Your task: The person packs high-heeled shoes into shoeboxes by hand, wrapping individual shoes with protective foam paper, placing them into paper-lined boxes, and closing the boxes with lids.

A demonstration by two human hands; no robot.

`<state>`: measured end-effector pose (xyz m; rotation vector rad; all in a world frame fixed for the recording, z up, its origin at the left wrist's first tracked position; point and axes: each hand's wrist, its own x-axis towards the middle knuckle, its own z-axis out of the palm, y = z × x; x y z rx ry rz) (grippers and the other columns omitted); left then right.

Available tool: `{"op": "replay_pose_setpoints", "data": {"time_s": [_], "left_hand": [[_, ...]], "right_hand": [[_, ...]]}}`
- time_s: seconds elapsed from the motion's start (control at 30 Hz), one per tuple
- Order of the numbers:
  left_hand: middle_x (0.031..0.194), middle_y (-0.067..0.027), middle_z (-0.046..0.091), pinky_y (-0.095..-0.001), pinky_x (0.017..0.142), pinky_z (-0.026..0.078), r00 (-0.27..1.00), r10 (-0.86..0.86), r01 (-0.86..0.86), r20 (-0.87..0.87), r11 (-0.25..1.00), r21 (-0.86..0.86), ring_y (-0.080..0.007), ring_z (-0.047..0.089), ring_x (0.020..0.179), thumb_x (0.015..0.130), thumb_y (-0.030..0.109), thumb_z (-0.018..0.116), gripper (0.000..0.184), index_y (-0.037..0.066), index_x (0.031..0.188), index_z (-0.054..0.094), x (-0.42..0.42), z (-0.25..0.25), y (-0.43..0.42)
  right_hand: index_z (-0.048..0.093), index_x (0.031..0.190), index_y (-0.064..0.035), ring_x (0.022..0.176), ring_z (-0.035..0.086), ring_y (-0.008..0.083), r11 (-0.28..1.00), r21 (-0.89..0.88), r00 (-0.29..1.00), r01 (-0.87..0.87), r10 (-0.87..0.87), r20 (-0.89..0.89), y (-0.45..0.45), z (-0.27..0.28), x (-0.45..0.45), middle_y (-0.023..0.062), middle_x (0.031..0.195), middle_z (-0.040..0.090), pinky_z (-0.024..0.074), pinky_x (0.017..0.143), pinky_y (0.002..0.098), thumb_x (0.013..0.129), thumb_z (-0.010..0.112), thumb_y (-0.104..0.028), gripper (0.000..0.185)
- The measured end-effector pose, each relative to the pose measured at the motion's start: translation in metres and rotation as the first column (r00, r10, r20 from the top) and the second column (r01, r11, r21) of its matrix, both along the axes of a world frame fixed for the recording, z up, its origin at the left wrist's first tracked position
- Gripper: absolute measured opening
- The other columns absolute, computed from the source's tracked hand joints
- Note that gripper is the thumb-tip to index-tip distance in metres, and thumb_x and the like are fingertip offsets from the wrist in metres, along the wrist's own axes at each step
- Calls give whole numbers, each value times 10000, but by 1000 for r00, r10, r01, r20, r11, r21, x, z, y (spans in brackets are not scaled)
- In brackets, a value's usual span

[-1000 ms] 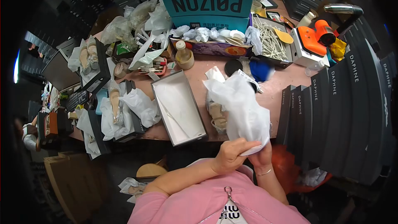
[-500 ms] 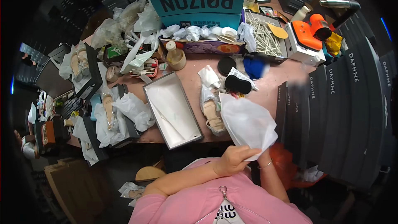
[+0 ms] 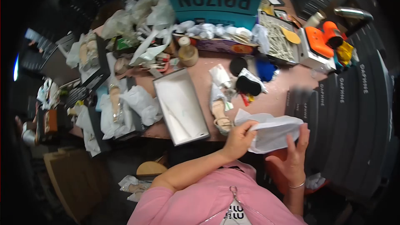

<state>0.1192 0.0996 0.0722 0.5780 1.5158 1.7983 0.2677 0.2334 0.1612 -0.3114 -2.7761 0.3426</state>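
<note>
My left hand [image 3: 240, 140] pinches the left side of a thin white sheet of tissue paper [image 3: 275, 132] in front of my chest. The sheet is folded over and partly see-through. On its right side, my right hand [image 3: 293, 158] has its fingers spread, with the fingertips against or just behind the sheet's edge. Just left of the sheet lies a beige strappy sandal [image 3: 221, 113], its upper end in clear wrapping. An open shoebox [image 3: 179, 96] with a white inside and dark rim stands further left, white paper lying in it.
Dark shoeboxes [image 3: 333, 121] are stacked along the right. Wrapped shoes in boxes [image 3: 115, 104] fill the left. A teal box [image 3: 214, 2], a bottle [image 3: 188, 54], a box of white sticks [image 3: 278, 41] and an orange tool [image 3: 318, 41] line the back. A black pad [image 3: 248, 84] lies mid-table.
The sheet has swung down from upright to a flatter, folded position. My right hand has come out from behind it and opened on its right. The camera view has shifted slightly.
</note>
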Motion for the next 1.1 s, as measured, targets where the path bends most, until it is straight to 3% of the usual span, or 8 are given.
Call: {"op": "replay_pose_setpoints", "data": {"time_s": [0.1, 0.2, 0.33, 0.47, 0.63, 0.83, 0.97, 1.1], "left_hand": [[840, -65, 608, -268, 690, 459, 975, -152, 162, -163, 985, 52, -107, 559, 770, 886, 93, 575, 179, 11, 1044, 588, 4, 14, 3], [1059, -142, 610, -349, 812, 473, 855, -321, 300, -406, 947, -116, -226, 614, 914, 859, 148, 630, 390, 46, 1220, 523, -6, 25, -14], [1311, -153, 450, -411, 978, 399, 838, 388, -481, -384, 857, -183, -277, 444, 1216, 852, 180, 657, 596, 17, 1355, 382, -42, -51, -78], [1291, -155, 439, -392, 940, 438, 633, 490, -741, -600, 607, -287, -278, 453, 1201, 830, 71, 629, 618, 7, 1375, 345, -100, -102, -155], [1211, -207, 492, -439, 884, 471, 846, -175, -435, -504, 323, -841, -395, 531, 1071, 777, 37, 536, 561, 5, 1321, 407, -178, -70, -221], [1252, -230, 490, -500, 815, 483, 776, -95, -600, -623, 189, -777, -419, 578, 976, 871, 181, 547, 419, 20, 1246, 453, -203, -118, -231], [988, -200, 633, -483, 762, 494, 861, -335, -364, -383, 121, -924, -401, 613, 896, 835, 186, 556, 224, 27, 966, 641, -217, -161, -245], [840, -160, 652, -466, 713, 515, 672, -373, -594, -640, 246, -766, -368, 634, 804, 781, 165, 593, 181, 23, 827, 695, -204, -92, -236]], "right_hand": [[313, 1427, -71, 1141, 511, 255, 451, -883, 991, 128, -94, 96, 0, -55, -21, 180, 1245, 515, 411, 964, 379, 641, 781, -69, 915], [597, 1117, 18, 897, 562, 124, 546, -828, 990, 128, -124, 71, 29, -122, -12, 61, 940, 633, 456, 801, 273, 774, 560, 8, 345], [570, 1080, 87, 863, 544, 105, 398, -890, 826, 221, -561, -45, 67, -105, -21, 45, 941, 611, 445, 763, 250, 900, 481, -57, 247], [579, 1073, 60, 810, 544, 88, 338, -920, 813, 197, -581, -40, 108, -114, -36, 33, 938, 608, 446, 725, 225, 893, 534, -70, 226], [601, 1001, 35, 802, 537, 94, 558, -797, 881, 231, -467, -71, 87, -143, -74, 17, 905, 603, 449, 744, 232, 891, 509, -51, 167], [515, 1234, 26, 1100, 544, 356, 959, -111, 933, 262, -281, -223, 20, -119, -129, 224, 1166, 572, 399, 971, 390, 847, 600, -95, 415], [461, 1276, -23, 983, 598, 337, 787, -598, 932, 149, 90, 350, -28, -85, -110, 175, 1176, 561, 488, 802, 428, 788, 706, -157, 561], [430, 1306, -50, 1044, 565, 392, 892, -451, 842, -13, 253, 477, -62, -134, -104, 202, 1185, 552, 490, 828, 434, 730, 770, -226, 691]]}}
